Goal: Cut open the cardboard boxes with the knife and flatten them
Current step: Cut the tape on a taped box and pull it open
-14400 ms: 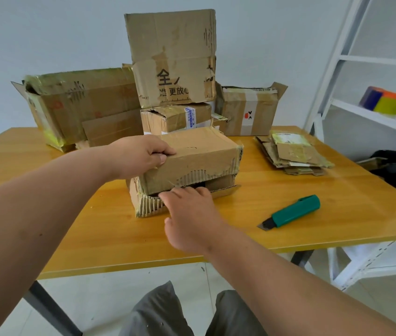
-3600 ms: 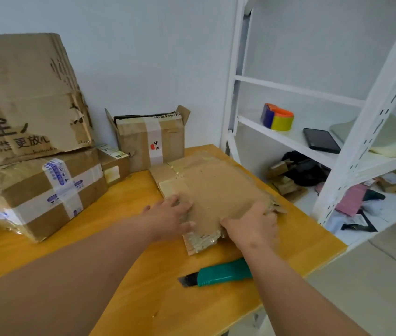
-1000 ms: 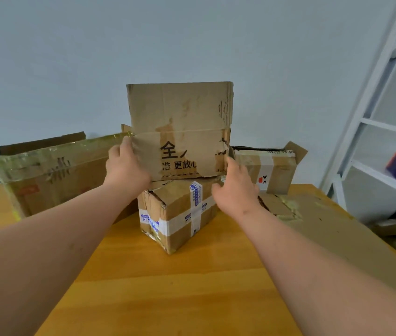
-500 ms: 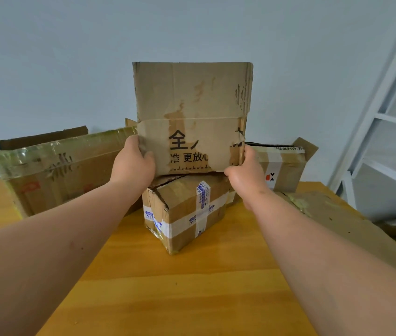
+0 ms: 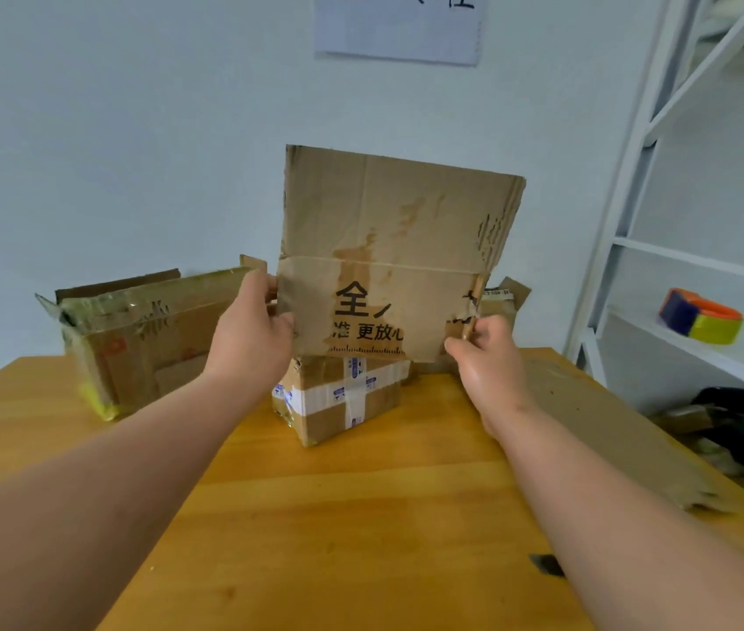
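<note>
A tall worn cardboard box (image 5: pixel 388 248) with black printed characters hangs in the air above the table. My left hand (image 5: pixel 249 334) grips its lower left edge and my right hand (image 5: pixel 488 357) grips its lower right corner. Below it a small box (image 5: pixel 338 398) wrapped in white and blue tape sits on the wooden table (image 5: pixel 338 516). The dark blade tip of the knife (image 5: pixel 545 564) shows beside my right forearm; the rest of the knife is hidden by the arm.
A large open box (image 5: pixel 142 343) with greenish tape stands at the back left. Another small box (image 5: pixel 504 296) peeks out behind the lifted one. Flattened cardboard (image 5: pixel 611 430) lies along the table's right side. A white shelf rack (image 5: pixel 679 266) holding tape rolls (image 5: pixel 700 315) stands to the right.
Both hands have lifted the tall box up off the taped small box and tilted it slightly. The view has tipped up, showing a paper on the wall.
</note>
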